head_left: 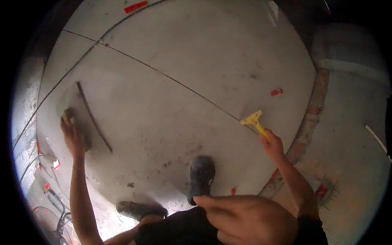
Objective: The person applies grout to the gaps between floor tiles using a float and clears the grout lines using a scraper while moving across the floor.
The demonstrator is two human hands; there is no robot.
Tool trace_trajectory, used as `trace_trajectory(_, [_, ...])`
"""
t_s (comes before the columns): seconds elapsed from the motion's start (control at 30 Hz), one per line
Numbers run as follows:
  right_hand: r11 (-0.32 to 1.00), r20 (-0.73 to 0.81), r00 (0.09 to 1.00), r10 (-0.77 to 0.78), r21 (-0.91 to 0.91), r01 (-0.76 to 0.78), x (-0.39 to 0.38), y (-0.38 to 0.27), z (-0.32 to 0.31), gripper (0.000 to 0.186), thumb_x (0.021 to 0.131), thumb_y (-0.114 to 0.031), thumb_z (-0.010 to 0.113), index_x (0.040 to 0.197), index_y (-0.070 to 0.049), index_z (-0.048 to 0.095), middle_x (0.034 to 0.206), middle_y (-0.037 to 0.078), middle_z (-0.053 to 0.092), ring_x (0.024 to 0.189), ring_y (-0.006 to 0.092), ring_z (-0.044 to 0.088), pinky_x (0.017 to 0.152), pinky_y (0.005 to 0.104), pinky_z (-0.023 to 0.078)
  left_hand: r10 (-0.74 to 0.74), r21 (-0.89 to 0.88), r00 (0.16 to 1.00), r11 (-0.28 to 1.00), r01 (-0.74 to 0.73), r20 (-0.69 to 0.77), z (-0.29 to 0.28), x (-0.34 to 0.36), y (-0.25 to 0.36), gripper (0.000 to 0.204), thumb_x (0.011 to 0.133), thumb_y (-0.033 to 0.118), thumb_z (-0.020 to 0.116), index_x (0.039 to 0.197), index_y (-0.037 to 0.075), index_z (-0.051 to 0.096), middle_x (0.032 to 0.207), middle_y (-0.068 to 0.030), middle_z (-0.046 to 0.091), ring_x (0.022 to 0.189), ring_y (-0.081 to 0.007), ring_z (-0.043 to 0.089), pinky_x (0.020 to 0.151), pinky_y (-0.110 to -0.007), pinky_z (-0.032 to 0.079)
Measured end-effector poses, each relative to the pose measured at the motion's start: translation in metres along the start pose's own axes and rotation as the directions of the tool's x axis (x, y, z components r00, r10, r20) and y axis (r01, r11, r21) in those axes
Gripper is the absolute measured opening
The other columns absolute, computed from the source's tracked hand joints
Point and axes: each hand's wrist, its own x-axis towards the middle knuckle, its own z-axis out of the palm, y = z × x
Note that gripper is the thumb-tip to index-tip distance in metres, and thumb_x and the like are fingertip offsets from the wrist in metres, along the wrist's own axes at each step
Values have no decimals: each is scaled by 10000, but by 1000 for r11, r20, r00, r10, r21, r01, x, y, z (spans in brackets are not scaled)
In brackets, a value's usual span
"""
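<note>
My left hand (pixel 74 138) is at the left, its fingers wrapped round the handle of a wide, flat float (pixel 77 97). The float's plate is grey like the floor, and its long dark edge faces right. My right hand (pixel 272 145) grips the handle of a yellow scraper (pixel 254 118). The scraper's broad head points away from me, just over a thin dark line (pixel 171 78) on the grey floor (pixel 163 118). Whether its blade touches the floor I cannot tell.
A dark cable (pixel 70 70) curves across the far left. Red pieces lie at the far edge (pixel 135 7) and at the right (pixel 277 92). A strip of exposed brick (pixel 307 122) borders the right side. My dark shoes (pixel 202 173) stand near the bottom. Cables and hoses (pixel 57 200) are at lower left.
</note>
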Motion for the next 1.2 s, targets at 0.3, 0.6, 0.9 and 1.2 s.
trace_trajectory(0.3, [999, 61, 997, 50, 1, -50, 13, -16, -3, 282, 938, -253, 648, 1138, -62, 596, 862, 196, 674, 777, 395, 667, 640, 436, 523, 7, -35, 1000, 999, -7, -3, -7, -4, 19, 629, 970, 381, 514, 1496, 82, 341, 1448, -187, 483, 1268, -379, 529, 1015, -433, 441])
trace_trajectory(0.6, [994, 133, 985, 113, -8, -112, 20, -27, -39, 312, 939, -273, 648, 1175, -80, 582, 844, 141, 672, 764, 356, 672, 664, 426, 523, -32, 55, 999, 998, 32, -1, -6, -1, 13, 648, 970, 418, 509, 1502, 89, 339, 1455, -197, 472, 1283, -385, 508, 1030, -432, 428])
trace_trajectory(0.9, [949, 146, 972, -186, -231, 216, -8, -8, -16, 380, 854, -241, 721, 1202, -151, 597, 904, 55, 633, 703, 277, 662, 622, 378, 541, 4, -4, 1000, 1000, -4, 14, -4, 0, 4, 653, 983, 433, 498, 1501, 70, 333, 1453, -209, 474, 1300, -398, 492, 1034, -437, 420])
trace_trajectory(1.2, [929, 236, 935, -265, -199, 313, 17, -36, -16, 350, 869, -340, 702, 1147, -138, 636, 811, 52, 649, 631, 239, 652, 518, 379, 507, -14, 62, 999, 998, 16, -32, -8, 0, -2, 651, 970, 425, 525, 1491, 72, 361, 1445, -200, 490, 1300, -389, 497, 1038, -431, 419])
